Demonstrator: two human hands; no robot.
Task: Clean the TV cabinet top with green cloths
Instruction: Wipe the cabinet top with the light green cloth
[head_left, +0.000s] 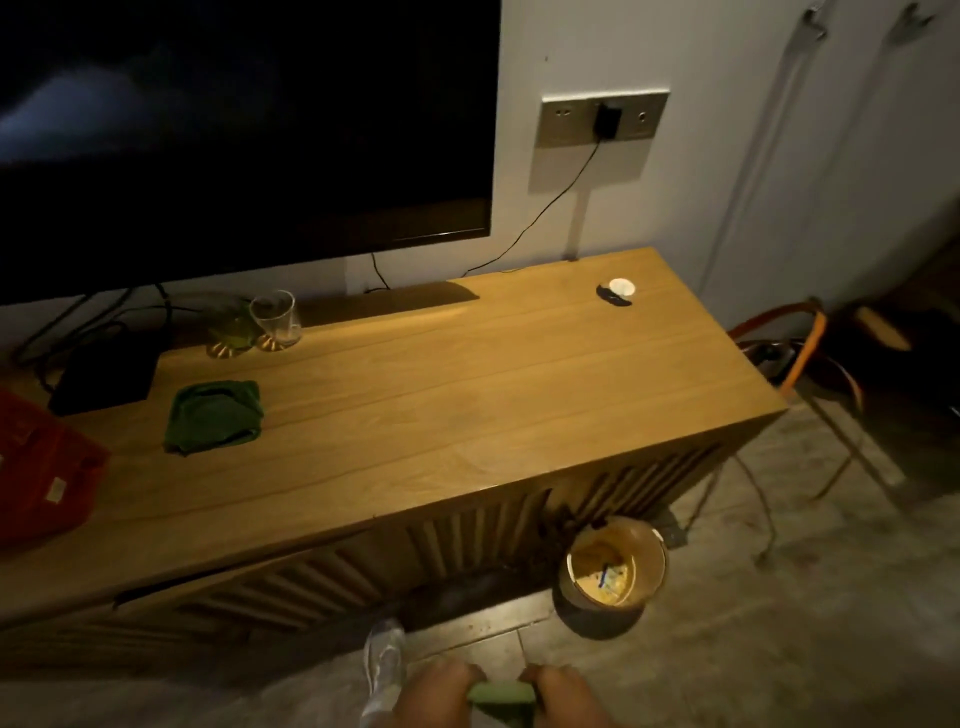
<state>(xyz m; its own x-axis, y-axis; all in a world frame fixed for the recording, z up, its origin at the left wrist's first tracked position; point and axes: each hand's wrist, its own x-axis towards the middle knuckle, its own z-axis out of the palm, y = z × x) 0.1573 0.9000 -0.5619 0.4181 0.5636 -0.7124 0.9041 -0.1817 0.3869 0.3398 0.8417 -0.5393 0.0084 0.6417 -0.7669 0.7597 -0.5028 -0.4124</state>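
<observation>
The wooden TV cabinet top (467, 384) stretches across the middle of the view. A folded dark green cloth (214, 415) lies flat on its left part. At the bottom edge of the view, below the cabinet front, my left hand (441, 693) and my right hand (563, 696) both grip a second, lighter green cloth (501, 696) held between them. Both hands are low, over the floor, well away from the cabinet top.
Two glasses (275, 319) stand near the wall under the dark TV (234, 130). A black box (104, 379) and a red bag (41, 467) sit at the left. A small white lid with a black item (618, 291) lies at the back right. A bin (613, 571) stands on the floor.
</observation>
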